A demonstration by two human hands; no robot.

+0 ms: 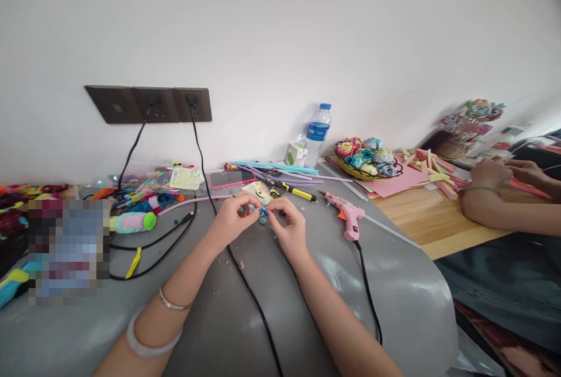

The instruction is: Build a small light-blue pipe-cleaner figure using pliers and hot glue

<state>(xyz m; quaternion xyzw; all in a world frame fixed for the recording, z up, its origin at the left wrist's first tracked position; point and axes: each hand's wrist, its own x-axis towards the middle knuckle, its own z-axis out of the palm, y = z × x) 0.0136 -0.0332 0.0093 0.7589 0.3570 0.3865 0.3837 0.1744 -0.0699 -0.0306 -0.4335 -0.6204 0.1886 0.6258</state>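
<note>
**Visitor:** What is in your hands there?

**Me:** A small blue craft piece (262, 214), pinched between both. My left hand (232, 217) closes on it from one side, my right hand (287, 222) from the other, fingertips meeting just above the grey surface (210, 330). It is too small for me to say exactly what it is made of.

**Visitor:** How do you hold it well?

**Me:** I judge a light, even pinch with both wrists kept low suits it; squeeze hard and something this small could slip or deform.

**Visitor:** And around you?

**Me:** A pink glue gun (347, 215) lies just to my right, its black cord (368, 295) trailing toward me. Another cable (254, 301) runs under my hands from the wall sockets (149, 104). A yellow-handled tool (298, 192), a phone (231, 178) and long straws (280, 169) lie beyond. A water bottle (317, 134) and a basket of paper flowers (367, 158) stand near the wall. Another person's hands (504, 173) work at the wooden table (421, 219), well apart from mine.

**Visitor:** Anything in the way?

**Me:** The cable beneath my wrists could snag.
</note>
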